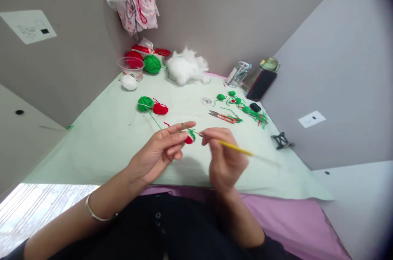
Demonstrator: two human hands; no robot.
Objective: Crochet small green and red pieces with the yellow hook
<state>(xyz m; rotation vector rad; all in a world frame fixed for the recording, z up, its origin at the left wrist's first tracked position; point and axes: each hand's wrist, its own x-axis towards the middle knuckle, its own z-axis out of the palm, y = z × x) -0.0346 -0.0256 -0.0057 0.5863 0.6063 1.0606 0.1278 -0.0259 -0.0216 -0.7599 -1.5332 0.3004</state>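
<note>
Your left hand [162, 145] pinches a small rounded piece of red, white and green yarn work [189, 138] between thumb and fingers, its forefinger stretched out with a green yarn strand [156, 120] crossing near its tip. Your right hand [227, 161] grips a slim hook with a yellow handle and metal shaft [235, 146], thumb and forefinger closed around it.

The relation that counts is hook to piece: the yarn piece lies just left of your right fingertips, held up over the table covered in pale green cloth [101, 145], toward its near edge. The hook's long axis slants, metal end leftward and away from you at the piece's green rim, handle end rightward and nearer that edge. Your left hand is the closer one, touching the piece; your right reaches it only through the hook. Whether the tip sits inside a loop is too small to tell.

The strand leads back toward the round green yarn ball [145, 104], beside a small red yarn bundle [160, 108], toward the table's left edge.
</note>
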